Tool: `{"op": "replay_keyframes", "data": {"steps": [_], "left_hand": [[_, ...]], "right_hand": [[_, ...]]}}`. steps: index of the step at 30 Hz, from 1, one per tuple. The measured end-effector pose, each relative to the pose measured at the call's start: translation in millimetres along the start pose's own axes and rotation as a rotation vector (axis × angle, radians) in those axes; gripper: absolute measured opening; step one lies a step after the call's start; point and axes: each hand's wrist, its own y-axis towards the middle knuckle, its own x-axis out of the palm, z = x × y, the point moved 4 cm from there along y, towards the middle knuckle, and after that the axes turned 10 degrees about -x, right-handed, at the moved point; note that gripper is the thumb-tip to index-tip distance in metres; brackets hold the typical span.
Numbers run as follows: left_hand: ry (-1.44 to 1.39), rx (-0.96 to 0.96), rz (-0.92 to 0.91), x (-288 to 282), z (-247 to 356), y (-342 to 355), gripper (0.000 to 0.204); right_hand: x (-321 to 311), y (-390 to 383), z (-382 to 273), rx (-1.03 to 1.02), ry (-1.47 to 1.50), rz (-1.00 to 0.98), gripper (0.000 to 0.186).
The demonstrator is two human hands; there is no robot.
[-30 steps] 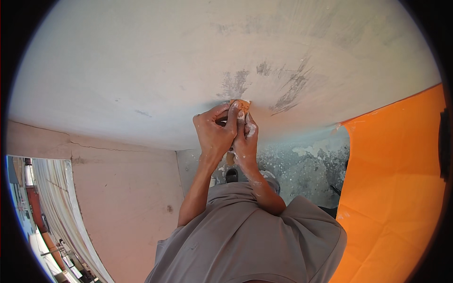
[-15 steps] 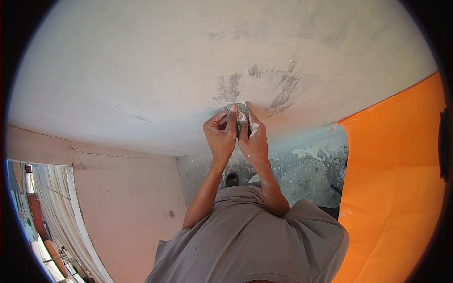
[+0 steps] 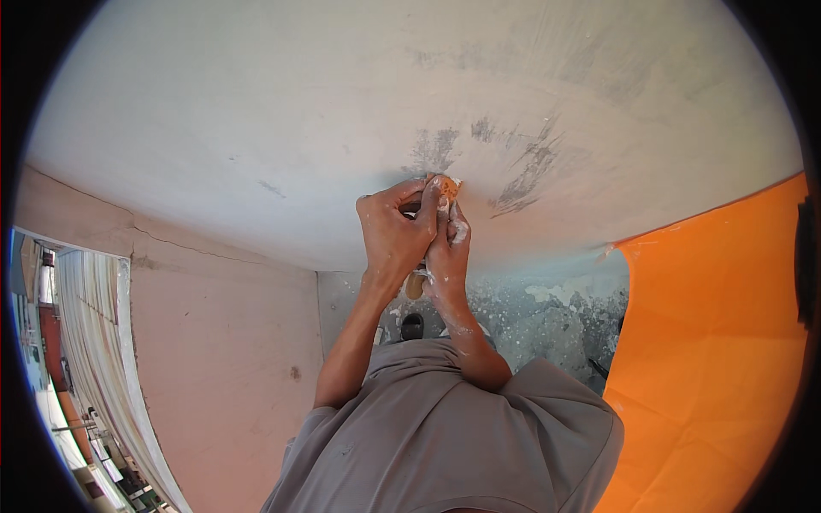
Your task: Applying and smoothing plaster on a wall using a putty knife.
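Both of my hands are raised together close to the pale wall (image 3: 282, 111), below its grey smeared patches. They hold what looks like a putty knife (image 3: 450, 187), its flat speckled end showing orange. My left hand (image 3: 393, 227) pinches this flat end with thumb and fingers. Against the piece from the right, my right hand (image 3: 449, 244) is closed, its fingers and thumb whitened with powder or paste. A tan rounded end below, between the wrists, seems to be the handle; the middle is hidden by my hands.
An orange sheet (image 3: 710, 342) hangs at the right. On the left stands a pinkish low wall (image 3: 222, 359) with a cracked upper edge, beside an opening with a pale curtain (image 3: 90, 299). Paint-spattered floor (image 3: 547, 316) and a dark slipper (image 3: 412, 325) lie below.
The held piece has turned: its flat end showed grey-green before and shows orange now. My left hand has shifted over toward the right one, and the tan end has come into sight below.
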Motion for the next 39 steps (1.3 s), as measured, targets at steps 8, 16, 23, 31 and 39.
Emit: {"op": "replay_keyframes", "data": {"steps": [8, 16, 23, 31, 39], "left_hand": [[-0.103, -0.041, -0.005, 12.4, -34.3, 1.9, 0.018], [-0.42, -0.204, -0.102, 27.2, -52.0, -2.5, 0.026], [-0.618, -0.282, -0.06, 39.3, -71.5, -7.3, 0.027], [-0.197, -0.115, 0.013, 11.7, -29.2, 0.0, 0.024], [-0.042, -0.007, 0.041, 1.3, -1.1, 2.6, 0.02]], "right_hand": [[-15.8, 5.1, -5.2, 0.031, -0.245, -0.015, 0.033], [-25.9, 14.6, -23.9, -0.186, -0.59, -0.095, 0.03], [-24.0, 18.7, -41.3, -0.242, -0.787, -0.177, 0.031], [-10.5, 8.9, -19.4, -0.087, -0.304, -0.092, 0.032], [5.0, 6.1, -11.8, -0.096, -0.077, 0.003, 0.031]]}}
